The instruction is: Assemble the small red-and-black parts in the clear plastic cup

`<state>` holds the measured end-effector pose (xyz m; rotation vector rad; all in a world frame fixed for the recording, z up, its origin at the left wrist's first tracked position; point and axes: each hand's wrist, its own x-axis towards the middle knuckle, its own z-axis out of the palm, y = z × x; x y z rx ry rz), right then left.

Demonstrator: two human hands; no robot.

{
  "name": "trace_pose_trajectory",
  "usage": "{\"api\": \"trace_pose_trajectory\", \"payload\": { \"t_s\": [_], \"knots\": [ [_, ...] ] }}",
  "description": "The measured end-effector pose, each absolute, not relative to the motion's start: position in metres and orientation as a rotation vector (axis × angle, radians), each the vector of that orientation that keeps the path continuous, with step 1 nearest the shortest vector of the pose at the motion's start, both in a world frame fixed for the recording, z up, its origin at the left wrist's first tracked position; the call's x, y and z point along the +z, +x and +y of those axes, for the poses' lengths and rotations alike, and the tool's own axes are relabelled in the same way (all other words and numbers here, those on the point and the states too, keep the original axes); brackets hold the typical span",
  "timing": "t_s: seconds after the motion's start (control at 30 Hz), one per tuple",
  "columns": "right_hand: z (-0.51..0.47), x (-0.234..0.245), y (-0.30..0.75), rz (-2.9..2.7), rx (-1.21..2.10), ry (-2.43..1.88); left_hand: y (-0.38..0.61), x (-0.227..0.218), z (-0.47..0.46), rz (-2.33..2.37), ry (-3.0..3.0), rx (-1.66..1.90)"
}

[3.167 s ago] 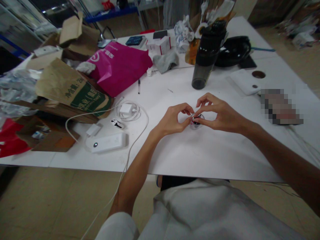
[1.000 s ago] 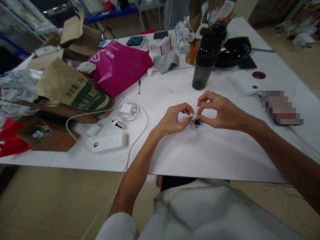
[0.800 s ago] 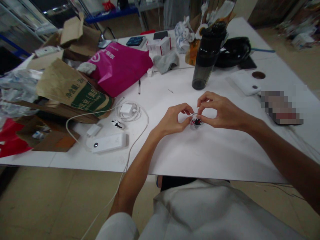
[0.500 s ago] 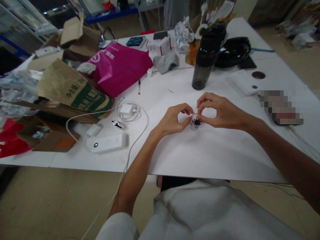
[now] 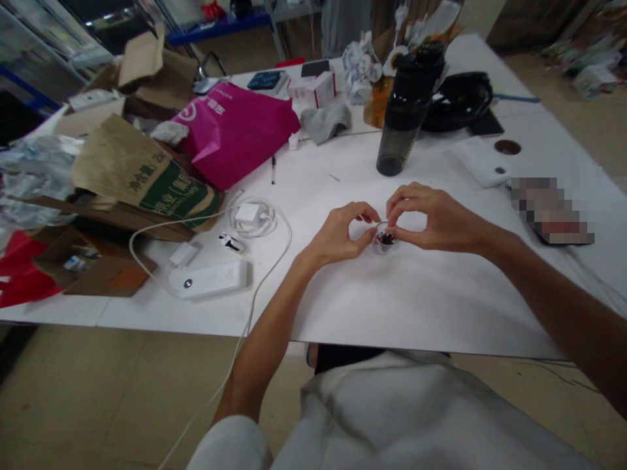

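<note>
A small round clear container with dark and red bits showing in it is at the middle of the white table. My left hand pinches its left side between thumb and fingers. From the right, my right hand pinches the opposite side near the top, its fingertips close to those of the left. The fingers partly cover the container, and I cannot tell whether it rests on the table. Behind the hands stands a dark bottle.
White power bank, coiled cable with charger and earbuds lie to the left. A magenta bag and a brown paper sack are farther back. At right are a blurred-out phone-like item and a tape roll.
Both hands stay at the container in almost the same pose. The dark and red pattern inside it looks slightly shifted.
</note>
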<state>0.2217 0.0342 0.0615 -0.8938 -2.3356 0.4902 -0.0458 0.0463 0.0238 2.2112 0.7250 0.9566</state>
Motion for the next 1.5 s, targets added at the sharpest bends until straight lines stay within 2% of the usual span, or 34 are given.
{"api": "trace_pose_trajectory", "payload": {
  "t_s": [0.73, 1.5],
  "knots": [
    [0.022, 0.069, 0.22, -2.444, 0.321, -0.998, -0.045, 0.026, 0.046, 0.746, 2.219, 0.951],
    [0.021, 0.067, 0.218, -2.427, 0.324, -1.005, -0.046, 0.026, 0.046, 0.741, 2.221, 0.946]
  ]
}}
